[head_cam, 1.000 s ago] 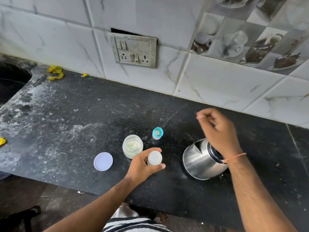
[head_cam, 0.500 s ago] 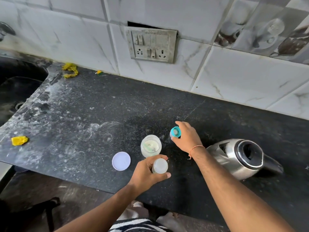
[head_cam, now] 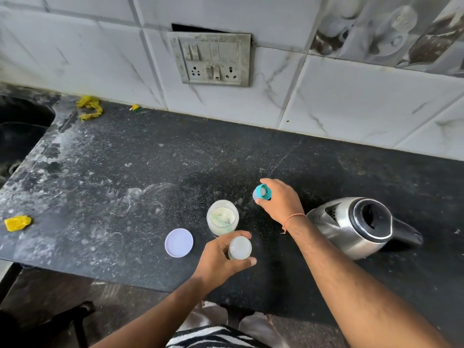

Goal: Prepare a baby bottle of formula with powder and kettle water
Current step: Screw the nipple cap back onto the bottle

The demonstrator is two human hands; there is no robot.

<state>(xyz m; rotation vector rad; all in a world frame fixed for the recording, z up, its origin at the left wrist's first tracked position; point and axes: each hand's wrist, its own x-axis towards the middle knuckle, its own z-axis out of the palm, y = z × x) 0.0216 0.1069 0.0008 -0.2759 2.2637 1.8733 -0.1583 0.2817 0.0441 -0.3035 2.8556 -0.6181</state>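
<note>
- Black stone countertop (head_cam: 125, 172) takes up most of the view, pretty dusty with white powdery smears, and a white marble-look tiled wall (head_cam: 339, 104) runs behind it.
- Dark sink (head_cam: 17, 136) sits at the far left edge of the counter.
- Grimy switch and socket plate (head_cam: 212, 60) is on the wall, straight above the action.
- Stainless steel electric kettle (head_cam: 351, 228) stands on the counter to the right, lid open, black handle pointing right, spout toward the hands.
- Right hand (head_cam: 281, 202) reaches past the kettle and grips the teal bottle cap (head_cam: 262, 192), fingers curled round it. Can't tell if the cap is just off the counter or resting on it.
- Left hand (head_cam: 221, 257) is wrapped around the baby bottle (head_cam: 239, 248), thumb and fingers closed on its sides. The bottle stands upright near the front edge, open top with milky white inside.
- Open powder jar (head_cam: 222, 220) sits just behind the bottle, pale powder inside.
- The jar's lilac lid (head_cam: 179, 242) lies flat to the left of the bottle.
- Yellow scraps (head_cam: 89, 108) lie near the sink, and another yellow bit (head_cam: 17, 223) lies at the left edge.
- Thin orange thread (head_cam: 292, 219) circles the right wrist.
</note>
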